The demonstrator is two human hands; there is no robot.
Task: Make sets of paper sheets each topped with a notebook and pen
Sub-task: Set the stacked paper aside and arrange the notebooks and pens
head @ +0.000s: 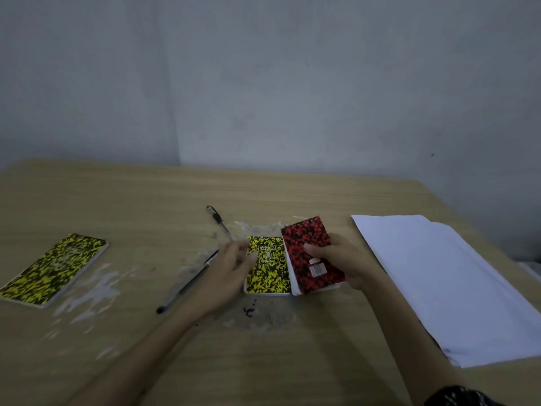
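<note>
Two pens [187, 284] lie on stained wooden table [292, 361]; right hand [345, 260] grips red notebook [311, 256].

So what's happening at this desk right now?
A person is sorting small notebooks at a wooden table. The right hand holds a red notebook tilted up, while the left hand touches a small yellow notebook lying beside it. Two pens, a larger yellow notebook and the paper stack lie apart; no set is assembled.
</note>
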